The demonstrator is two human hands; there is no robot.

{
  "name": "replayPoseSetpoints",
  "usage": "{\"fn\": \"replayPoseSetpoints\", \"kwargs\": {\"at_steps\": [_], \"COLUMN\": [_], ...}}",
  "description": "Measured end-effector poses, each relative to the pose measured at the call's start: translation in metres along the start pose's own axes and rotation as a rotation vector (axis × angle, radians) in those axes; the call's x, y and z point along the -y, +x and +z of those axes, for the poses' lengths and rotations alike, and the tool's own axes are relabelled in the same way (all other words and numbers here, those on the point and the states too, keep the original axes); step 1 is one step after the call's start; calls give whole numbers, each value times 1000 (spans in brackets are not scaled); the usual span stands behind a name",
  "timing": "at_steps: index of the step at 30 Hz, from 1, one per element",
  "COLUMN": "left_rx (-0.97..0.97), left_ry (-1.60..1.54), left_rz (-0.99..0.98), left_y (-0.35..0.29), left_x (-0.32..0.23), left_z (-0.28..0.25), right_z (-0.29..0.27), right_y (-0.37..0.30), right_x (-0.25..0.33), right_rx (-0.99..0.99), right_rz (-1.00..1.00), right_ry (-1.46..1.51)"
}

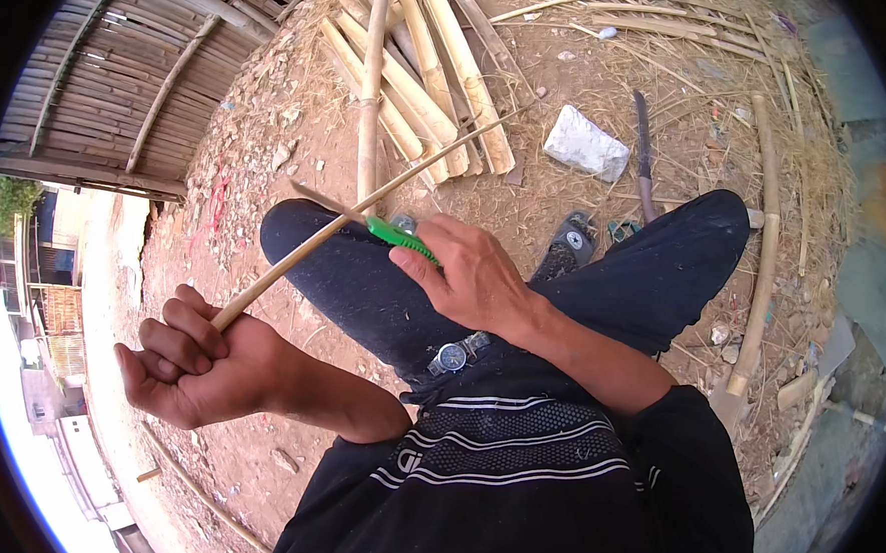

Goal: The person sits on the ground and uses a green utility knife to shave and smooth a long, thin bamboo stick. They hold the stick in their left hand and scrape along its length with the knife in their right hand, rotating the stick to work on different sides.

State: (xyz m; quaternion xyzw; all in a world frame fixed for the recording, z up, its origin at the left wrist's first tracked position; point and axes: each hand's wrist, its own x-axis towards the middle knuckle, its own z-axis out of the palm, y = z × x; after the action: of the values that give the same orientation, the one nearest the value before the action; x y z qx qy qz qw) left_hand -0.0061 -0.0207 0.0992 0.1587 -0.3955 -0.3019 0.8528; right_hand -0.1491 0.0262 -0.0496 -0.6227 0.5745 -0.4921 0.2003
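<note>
My left hand (208, 359) is closed around the near end of a thin bamboo stick (299, 254), which slants up and to the right, away from me. In my right hand (478, 278) is a knife (397, 236) with a green handle. Its narrow blade points left and crosses the stick a little beyond my left knee; whether the edge bites into the stick, I cannot tell. The fingers of my right hand wrap the handle and hide its rear end. A wristwatch (452, 357) lies on my lap, below my right forearm.
Split bamboo pieces (438, 86) lie ahead with a round bamboo pole (370, 102). Right of them are a white block (587, 144) and a long dark-bladed machete (643, 137). Another bamboo pole (762, 263) lies at the right. A bamboo-slat wall (123, 70) stands far left.
</note>
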Motion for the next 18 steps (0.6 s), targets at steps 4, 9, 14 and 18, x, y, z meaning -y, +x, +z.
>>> {"fn": "replayPoseSetpoints", "kwargs": {"at_steps": [4,9,14,18], "left_rx": [106,278,736,795], "left_ry": [-56,-122,-346,-354], "left_rz": [-35,-15,84,64], "left_y": [-1,-22,-39,-43], "left_x": [-3,-10,-8,-16], "left_z": [-8,-12,-24,-26], "right_z": [2,-18,-37,-33], "right_y": [8,-22,-31,-41], "right_x": [-79,-141,-97,-55], "right_rx": [148,-76,-208,-97], "right_rz": [757,647,462,292], "right_ry": [-67,-273,25,122]}}
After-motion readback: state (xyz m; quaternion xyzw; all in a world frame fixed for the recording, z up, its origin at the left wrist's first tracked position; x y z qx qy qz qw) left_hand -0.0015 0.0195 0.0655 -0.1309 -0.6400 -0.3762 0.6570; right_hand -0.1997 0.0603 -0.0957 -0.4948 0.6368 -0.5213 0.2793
